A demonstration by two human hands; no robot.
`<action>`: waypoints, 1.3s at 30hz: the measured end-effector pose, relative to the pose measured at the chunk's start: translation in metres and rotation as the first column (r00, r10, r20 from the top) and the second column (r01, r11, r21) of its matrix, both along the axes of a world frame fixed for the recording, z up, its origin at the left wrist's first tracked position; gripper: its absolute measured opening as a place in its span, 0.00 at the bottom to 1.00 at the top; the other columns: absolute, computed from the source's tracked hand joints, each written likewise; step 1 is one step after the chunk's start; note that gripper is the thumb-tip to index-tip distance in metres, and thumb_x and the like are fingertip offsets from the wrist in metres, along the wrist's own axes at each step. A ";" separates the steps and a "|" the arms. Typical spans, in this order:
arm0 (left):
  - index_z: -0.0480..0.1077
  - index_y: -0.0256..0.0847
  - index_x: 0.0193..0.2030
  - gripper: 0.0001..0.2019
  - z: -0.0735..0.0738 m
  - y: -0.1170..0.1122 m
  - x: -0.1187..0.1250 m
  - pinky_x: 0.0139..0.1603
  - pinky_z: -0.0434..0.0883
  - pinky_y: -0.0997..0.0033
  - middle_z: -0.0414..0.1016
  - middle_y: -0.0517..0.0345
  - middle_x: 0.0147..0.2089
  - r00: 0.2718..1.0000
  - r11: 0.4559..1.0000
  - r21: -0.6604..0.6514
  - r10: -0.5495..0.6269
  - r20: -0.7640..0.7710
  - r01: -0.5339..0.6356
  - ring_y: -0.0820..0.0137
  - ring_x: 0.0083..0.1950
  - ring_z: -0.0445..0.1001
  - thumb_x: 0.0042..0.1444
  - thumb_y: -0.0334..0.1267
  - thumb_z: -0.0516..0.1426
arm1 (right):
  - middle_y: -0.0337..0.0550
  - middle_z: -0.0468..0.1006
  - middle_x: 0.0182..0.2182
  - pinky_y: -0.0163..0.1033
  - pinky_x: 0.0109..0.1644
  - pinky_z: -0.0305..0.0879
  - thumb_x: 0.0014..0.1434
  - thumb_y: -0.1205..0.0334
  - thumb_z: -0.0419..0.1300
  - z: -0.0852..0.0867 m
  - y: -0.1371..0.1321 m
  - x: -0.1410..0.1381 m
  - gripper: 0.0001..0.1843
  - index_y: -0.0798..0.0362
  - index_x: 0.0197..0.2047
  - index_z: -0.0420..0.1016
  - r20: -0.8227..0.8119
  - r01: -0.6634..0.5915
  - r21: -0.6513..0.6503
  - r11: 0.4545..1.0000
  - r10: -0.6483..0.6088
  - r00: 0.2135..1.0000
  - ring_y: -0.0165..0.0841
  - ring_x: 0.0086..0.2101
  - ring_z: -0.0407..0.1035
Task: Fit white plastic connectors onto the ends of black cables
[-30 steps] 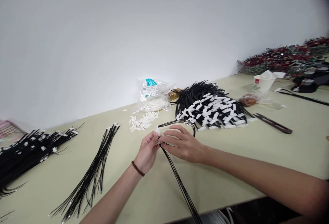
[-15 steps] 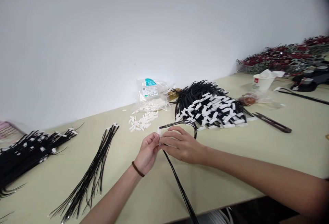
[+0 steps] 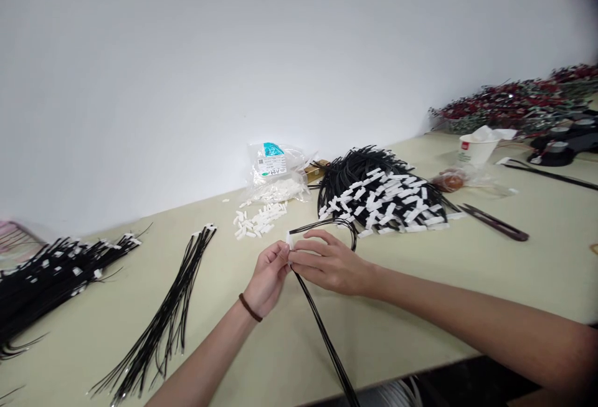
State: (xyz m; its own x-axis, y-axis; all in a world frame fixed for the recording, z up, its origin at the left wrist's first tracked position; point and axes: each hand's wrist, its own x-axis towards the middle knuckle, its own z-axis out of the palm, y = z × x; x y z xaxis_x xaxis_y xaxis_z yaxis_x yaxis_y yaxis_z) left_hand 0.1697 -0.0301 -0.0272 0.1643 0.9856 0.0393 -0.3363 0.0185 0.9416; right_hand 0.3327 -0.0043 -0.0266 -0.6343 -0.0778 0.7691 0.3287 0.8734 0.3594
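My left hand (image 3: 270, 275), a brown band round its wrist, is closed on a white plastic connector (image 3: 289, 240), pinching it between thumb and fingers. Black wires (image 3: 321, 327) run from the connector in a loop behind my right hand and also hang below toward the table's front edge. My right hand (image 3: 332, 263) meets the left at the connector, its fingertips pinched on the wires; the exact contact is hidden. Behind the hands lie loose white connectors (image 3: 261, 220) and a heap of black wires with white connectors (image 3: 387, 201).
A clear bag (image 3: 275, 173) of white pieces stands by the wall. At left lie a thin wire bundle (image 3: 170, 304) and a larger pile (image 3: 56, 276). On the right are thread snips (image 3: 496, 222), a paper cup (image 3: 477, 148) and a heap of red-and-black wires (image 3: 504, 106).
Both hands stay together at the connector. The wires hanging below have shifted slightly to the left.
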 end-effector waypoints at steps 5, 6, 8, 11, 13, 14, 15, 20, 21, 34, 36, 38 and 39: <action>0.66 0.35 0.25 0.12 0.001 0.000 0.000 0.27 0.60 0.79 0.64 0.62 0.24 0.999 0.999 0.010 0.032 0.017 -0.033 0.79 0.26 0.60 0.46 0.42 0.62 | 0.40 0.75 0.41 0.43 0.51 0.61 0.58 0.72 0.53 -0.003 0.002 -0.002 0.06 0.53 0.34 0.69 -0.090 -0.087 -0.166 0.982 0.073 0.993 0.31 0.45 0.64; 0.66 0.35 0.25 0.12 0.001 0.001 0.000 0.27 0.60 0.79 0.65 0.62 0.24 0.999 0.999 0.010 0.045 0.019 -0.045 0.79 0.26 0.60 0.46 0.41 0.62 | 0.41 0.75 0.40 0.42 0.50 0.62 0.58 0.71 0.53 -0.001 0.002 -0.002 0.06 0.53 0.35 0.69 -0.130 -0.137 -0.246 0.960 0.108 0.986 0.31 0.44 0.64; 0.67 0.35 0.25 0.12 0.002 0.001 0.000 0.28 0.62 0.78 0.65 0.61 0.25 0.997 0.997 -0.001 0.072 0.014 -0.072 0.78 0.27 0.62 0.45 0.42 0.62 | 0.43 0.75 0.38 0.40 0.47 0.64 0.59 0.69 0.52 0.004 0.000 -0.002 0.06 0.53 0.37 0.69 -0.232 -0.259 -0.438 0.861 0.170 0.958 0.30 0.41 0.66; 0.69 0.35 0.26 0.13 0.004 0.003 0.000 0.28 0.65 0.76 0.66 0.60 0.26 0.993 0.992 -0.021 0.121 -0.003 -0.121 0.77 0.28 0.62 0.43 0.44 0.63 | 0.44 0.75 0.34 0.39 0.44 0.66 0.61 0.63 0.50 0.016 -0.004 0.001 0.07 0.53 0.36 0.69 -0.426 -0.413 -0.709 0.571 0.121 0.897 0.30 0.37 0.68; 0.69 0.34 0.26 0.14 0.004 0.003 0.000 0.28 0.66 0.75 0.66 0.60 0.28 0.987 0.986 -0.024 0.163 -0.006 -0.163 0.77 0.28 0.62 0.41 0.44 0.64 | 0.42 0.74 0.32 0.40 0.44 0.67 0.62 0.59 0.49 0.025 -0.003 0.005 0.10 0.53 0.33 0.67 -0.572 -0.556 -0.774 0.305 0.041 0.819 0.30 0.35 0.69; 0.69 0.34 0.26 0.15 0.004 0.004 0.000 0.28 0.66 0.75 0.66 0.60 0.28 0.984 0.983 -0.025 0.180 -0.007 -0.180 0.77 0.27 0.62 0.40 0.44 0.64 | 0.41 0.73 0.31 0.41 0.43 0.67 0.62 0.57 0.49 0.029 -0.002 0.008 0.10 0.53 0.33 0.65 -0.648 -0.638 -0.750 0.175 0.001 0.762 0.29 0.34 0.70; 0.70 0.34 0.26 0.15 0.004 0.004 0.000 0.27 0.66 0.75 0.66 0.60 0.28 0.981 0.980 -0.027 0.195 -0.009 -0.196 0.77 0.27 0.62 0.39 0.44 0.65 | 0.39 0.72 0.29 0.41 0.42 0.68 0.62 0.56 0.49 0.034 0.001 0.012 0.10 0.53 0.33 0.64 -0.720 -0.716 -0.694 0.075 -0.043 0.693 0.29 0.32 0.69; 0.70 0.34 0.26 0.15 0.003 0.004 -0.002 0.28 0.66 0.75 0.66 0.60 0.26 0.971 0.970 -0.033 0.239 -0.027 -0.240 0.76 0.28 0.63 0.39 0.45 0.65 | 0.31 0.61 0.20 0.29 0.22 0.58 0.56 0.56 0.57 0.050 0.029 0.043 0.09 0.51 0.32 0.63 -0.902 -0.864 -0.415 0.286 -0.252 0.350 0.22 0.19 0.59; 0.70 0.34 0.26 0.15 0.003 0.004 -0.002 0.29 0.66 0.75 0.66 0.60 0.26 0.970 0.970 -0.032 0.240 -0.032 -0.241 0.76 0.28 0.63 0.40 0.45 0.64 | 0.31 0.60 0.20 0.28 0.19 0.53 0.56 0.56 0.57 0.052 0.033 0.049 0.08 0.51 0.33 0.65 -0.911 -0.821 -0.400 0.406 -0.270 0.310 0.22 0.18 0.56; 0.68 0.35 0.26 0.12 -0.004 0.005 -0.004 0.29 0.64 0.75 0.68 0.59 0.28 0.996 0.996 -0.014 0.082 -0.024 -0.082 0.77 0.27 0.64 0.46 0.43 0.62 | 0.37 0.63 0.19 0.34 0.26 0.47 0.58 0.67 0.56 0.014 0.006 0.017 0.09 0.54 0.27 0.73 -0.219 0.073 -0.168 0.983 -0.109 0.970 0.27 0.24 0.51; 0.68 0.35 0.26 0.12 -0.004 0.005 -0.005 0.29 0.64 0.76 0.68 0.59 0.28 0.998 0.998 -0.004 0.064 -0.028 -0.064 0.77 0.28 0.64 0.47 0.43 0.61 | 0.37 0.62 0.19 0.34 0.26 0.45 0.58 0.67 0.56 0.012 0.006 0.016 0.10 0.54 0.26 0.72 -0.194 0.092 -0.150 0.984 -0.120 0.974 0.27 0.24 0.49; 0.68 0.35 0.27 0.11 -0.004 0.004 -0.005 0.29 0.64 0.75 0.68 0.59 0.28 0.998 0.998 -0.003 0.056 -0.028 -0.056 0.77 0.28 0.64 0.47 0.42 0.61 | 0.37 0.62 0.19 0.33 0.27 0.45 0.58 0.67 0.55 0.013 0.006 0.017 0.11 0.54 0.25 0.72 -0.199 0.091 -0.152 0.984 -0.120 0.973 0.27 0.24 0.49; 0.68 0.35 0.27 0.11 -0.004 0.004 -0.004 0.29 0.64 0.75 0.68 0.59 0.28 0.998 0.999 -0.005 0.053 -0.028 -0.054 0.77 0.28 0.64 0.47 0.42 0.61 | 0.37 0.61 0.18 0.33 0.27 0.45 0.58 0.67 0.55 0.014 0.007 0.017 0.11 0.54 0.25 0.72 -0.203 0.090 -0.156 0.984 -0.121 0.972 0.27 0.24 0.48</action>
